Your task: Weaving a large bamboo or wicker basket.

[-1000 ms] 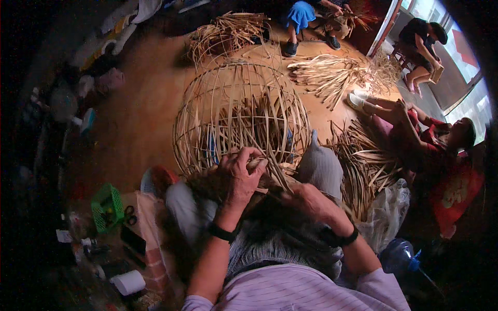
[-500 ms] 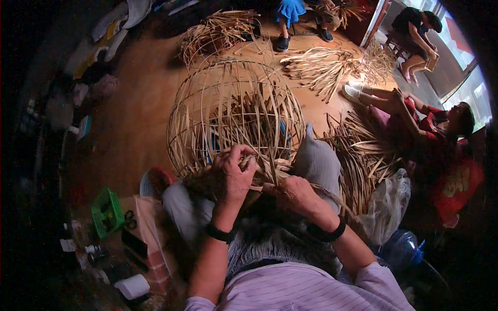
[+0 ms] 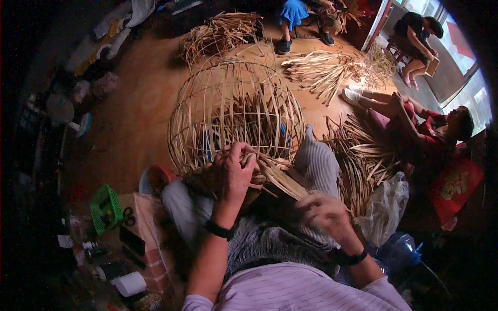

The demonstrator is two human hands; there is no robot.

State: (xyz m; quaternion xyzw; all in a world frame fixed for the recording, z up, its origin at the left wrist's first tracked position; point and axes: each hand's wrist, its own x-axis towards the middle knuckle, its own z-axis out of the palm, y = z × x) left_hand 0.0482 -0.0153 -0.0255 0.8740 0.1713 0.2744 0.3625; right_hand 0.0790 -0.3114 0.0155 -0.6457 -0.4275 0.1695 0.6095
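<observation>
A large open-work basket (image 3: pixel 233 78) of pale, flat plant strips lies in front of me, its lattice of hoops and ribs facing away. My left hand (image 3: pixel 234 171) is closed, pinching strips at the basket's near edge. From there a bundle of flat strips (image 3: pixel 282 179) stretches right across my lap, pulled out straight. At its right end is my right hand (image 3: pixel 327 212), smeared by motion, so whether its fingers grip the strip ends is unclear. Darker strip ends (image 3: pixel 259 116) show inside the basket between the ribs.
Loose strips (image 3: pixel 363 150) are heaped by my right knee, beside a clear plastic bag (image 3: pixel 386 202). Further heaps (image 3: pixel 321 67) lie on the wooden floor ahead. A green basket (image 3: pixel 105 208) and scissors (image 3: pixel 128 216) stand at left. Another person (image 3: pixel 436 124) sits at right.
My right hand has moved right and toward me, away from the basket edge. The strip bundle now shows stretched out between the hands. My left hand stays in nearly the same spot.
</observation>
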